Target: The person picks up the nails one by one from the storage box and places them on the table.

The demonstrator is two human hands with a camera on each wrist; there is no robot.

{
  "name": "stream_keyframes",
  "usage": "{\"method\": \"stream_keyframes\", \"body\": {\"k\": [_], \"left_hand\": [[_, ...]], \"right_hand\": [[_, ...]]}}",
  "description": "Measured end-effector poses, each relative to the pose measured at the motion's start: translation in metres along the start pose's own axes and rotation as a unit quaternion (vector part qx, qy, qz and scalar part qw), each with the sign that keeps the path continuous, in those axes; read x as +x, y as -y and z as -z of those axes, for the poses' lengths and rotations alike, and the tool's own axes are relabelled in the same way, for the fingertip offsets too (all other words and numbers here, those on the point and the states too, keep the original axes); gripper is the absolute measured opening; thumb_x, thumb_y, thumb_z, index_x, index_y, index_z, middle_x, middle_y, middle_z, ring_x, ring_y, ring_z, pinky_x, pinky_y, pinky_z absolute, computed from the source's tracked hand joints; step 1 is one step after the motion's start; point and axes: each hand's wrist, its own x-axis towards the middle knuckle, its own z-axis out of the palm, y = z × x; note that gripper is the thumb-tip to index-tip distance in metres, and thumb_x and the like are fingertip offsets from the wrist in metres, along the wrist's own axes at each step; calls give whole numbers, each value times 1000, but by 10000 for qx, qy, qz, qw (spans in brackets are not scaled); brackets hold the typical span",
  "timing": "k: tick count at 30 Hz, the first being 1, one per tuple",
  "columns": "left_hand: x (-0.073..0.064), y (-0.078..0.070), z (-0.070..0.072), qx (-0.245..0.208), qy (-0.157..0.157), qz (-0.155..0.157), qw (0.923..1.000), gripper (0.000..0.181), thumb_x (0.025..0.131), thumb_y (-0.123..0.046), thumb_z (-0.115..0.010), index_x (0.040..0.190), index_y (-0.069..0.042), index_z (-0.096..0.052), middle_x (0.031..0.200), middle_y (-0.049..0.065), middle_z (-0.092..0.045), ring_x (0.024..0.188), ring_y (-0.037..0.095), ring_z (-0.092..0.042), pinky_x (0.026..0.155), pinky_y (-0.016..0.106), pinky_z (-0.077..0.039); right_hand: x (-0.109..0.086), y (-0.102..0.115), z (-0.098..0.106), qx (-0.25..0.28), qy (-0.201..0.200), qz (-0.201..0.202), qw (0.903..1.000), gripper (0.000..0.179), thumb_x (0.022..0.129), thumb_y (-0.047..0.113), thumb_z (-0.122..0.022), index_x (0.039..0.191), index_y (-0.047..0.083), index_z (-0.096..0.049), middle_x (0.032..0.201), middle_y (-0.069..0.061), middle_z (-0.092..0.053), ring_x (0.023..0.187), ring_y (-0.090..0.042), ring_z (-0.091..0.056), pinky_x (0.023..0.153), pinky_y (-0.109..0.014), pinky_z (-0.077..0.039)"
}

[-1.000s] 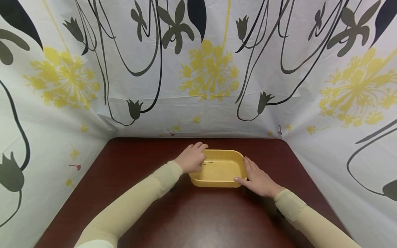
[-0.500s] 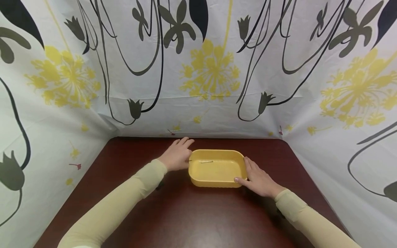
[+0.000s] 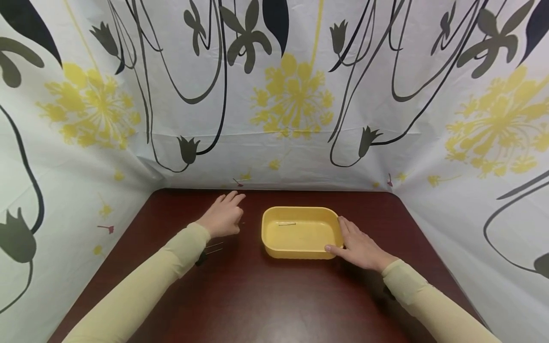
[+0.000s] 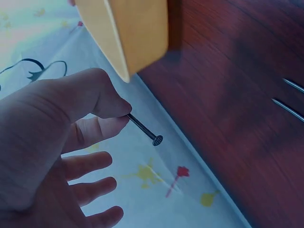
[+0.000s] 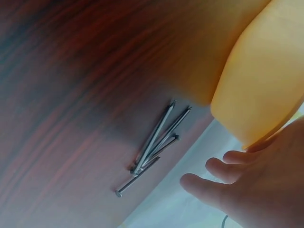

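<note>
Between thumb and index finger, my left hand pinches a nail, its head pointing outward; the other fingers are loosely spread. This hand is above the table, left of a yellow plastic box. A thin nail lies inside the box near the back wall. My right hand rests against the box's right end, fingers along the outer wall and thumb at the front rim. Two more nails lie on the table by the left wrist. In the right wrist view, several nails lie together on the wood.
The dark red-brown table has rounded far corners. A white cloth printed with grey and yellow plants hangs along its back and both sides.
My left hand has moved from over the box to the table on its left, carrying a nail. Two nails by its wrist have come into sight. The right hand stays at the box.
</note>
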Motion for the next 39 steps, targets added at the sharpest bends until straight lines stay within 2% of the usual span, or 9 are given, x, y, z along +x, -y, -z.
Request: {"method": "stream_keyframes", "body": {"k": [8,13,20,31,39], "left_hand": [[-16,20,-12,-107,181,115,9997,36,79,-19,-81,54,-23,-55,153,22,-40,145,48,-25,110,67,-27],[-22,32,-20,-176,324,187,9991,39,79,-19,-84,52,-23,-55,151,23,-42,143,50,-28,107,69,-28],[-30,46,-34,-312,640,347,9969,38,79,-17,-84,52,-21,-57,149,25,-44,141,51,-31,105,70,-30],[-32,57,-60,-246,683,478,9962,39,81,-16,-82,52,-22,-57,147,23,-47,139,47,-36,104,70,-31],[-30,60,-71,-529,669,484,9952,37,82,-14,-81,55,-22,-57,148,24,-46,140,49,-35,104,71,-30]], "right_hand": [[0,3,3,80,91,-46,9999,112,92,76,-46,160,-2,-3,166,-20,-5,151,-39,-13,115,-57,-25],[2,6,2,-45,-45,-86,9999,113,91,77,-46,159,-4,-6,166,-22,-7,150,-42,-16,113,-62,-26],[1,8,-3,-64,-126,-127,9998,115,90,78,-46,159,-4,-6,166,-22,-8,150,-41,-17,111,-62,-29],[1,10,-5,6,-149,-135,9998,116,89,78,-47,159,-6,-8,165,-23,-10,149,-41,-18,112,-61,-29],[2,10,-5,36,-117,-237,9996,118,88,79,-49,159,-4,-6,165,-22,-9,149,-39,-18,112,-60,-30]]}}
